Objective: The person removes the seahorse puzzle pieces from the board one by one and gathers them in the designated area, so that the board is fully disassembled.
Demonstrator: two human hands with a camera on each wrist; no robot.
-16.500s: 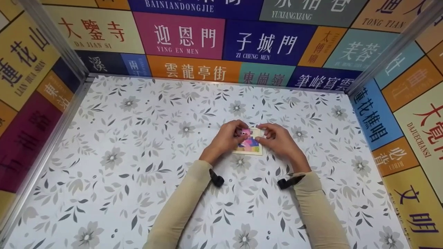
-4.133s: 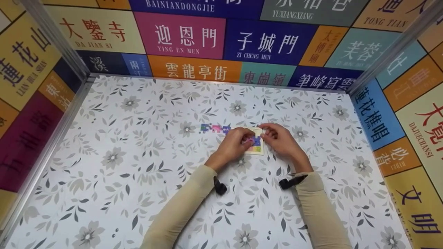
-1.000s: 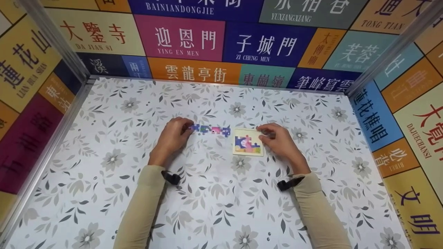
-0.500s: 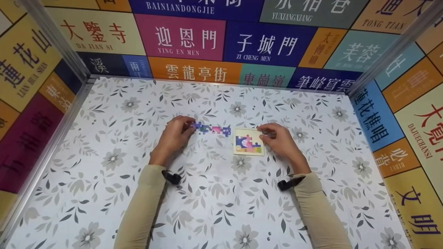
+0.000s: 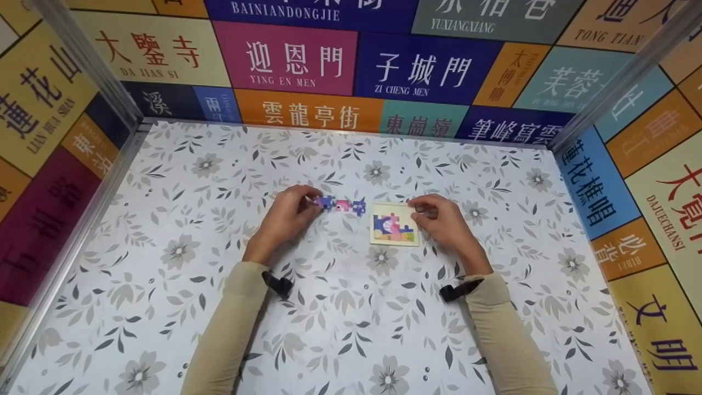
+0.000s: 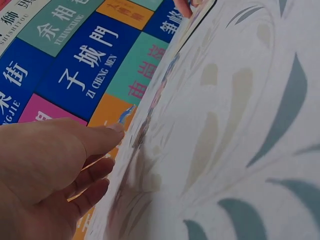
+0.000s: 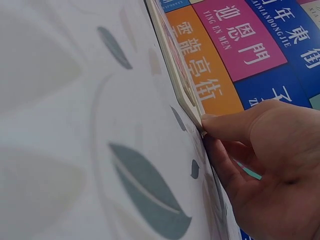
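My left hand (image 5: 290,216) pinches a blue jigsaw piece (image 6: 126,114) between thumb and finger, held just off the table at the left end of a row of loose pieces. In that row lie a pink piece (image 5: 342,206) and, to its right, a blue-purple piece (image 5: 359,207). A square, cream jigsaw tray (image 5: 373,242) sits right of them. Joined blue, pink and yellow pieces (image 5: 392,229) fill its lower part, while its upper part shows bare. The right hand (image 5: 443,219) grips the tray's right edge, thumb on the rim (image 7: 204,131) in the right wrist view.
White floral paper (image 5: 329,318) covers the table. Upright panels with coloured sign prints (image 5: 285,60) enclose the back and both sides. A black wrist camera (image 5: 279,285) is strapped at the left cuff, another (image 5: 458,289) at the right.
Earlier the left hand worked over the tray, and pieces came out to its left. Over the last half second it has shifted slightly right with the blue piece. The right hand stays put.
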